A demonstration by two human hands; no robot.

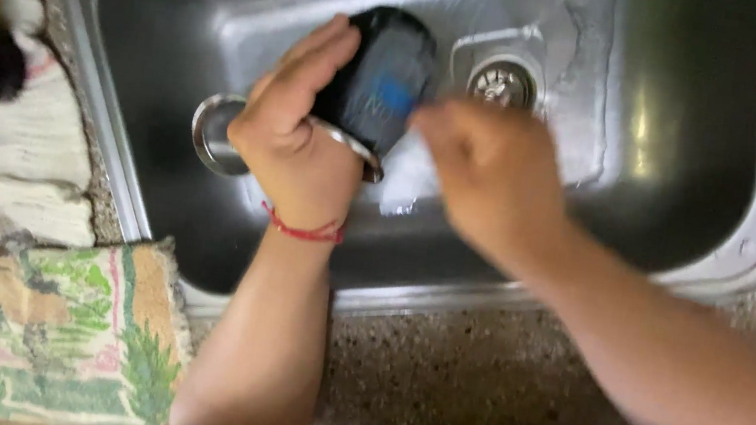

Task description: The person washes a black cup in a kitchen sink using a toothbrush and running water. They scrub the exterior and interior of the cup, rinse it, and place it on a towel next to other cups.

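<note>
hands meet over the stainless steel sink basin [689, 183]. left hand [297, 130] is curled around a dark rounded cup with a blue patch [385, 74], tipping it on its side above the round metal drain [502, 84], probably so water runs off. right hand [488, 173] is blurred beside the cup; its grip cannot be told. patterned floral cloth [47, 326] lies on the speckled counter [436, 364], left of the sink.

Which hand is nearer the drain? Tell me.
Right. The right hand is blurred, just below the drain; the left hand is farther left, holding a dark cup.
</note>
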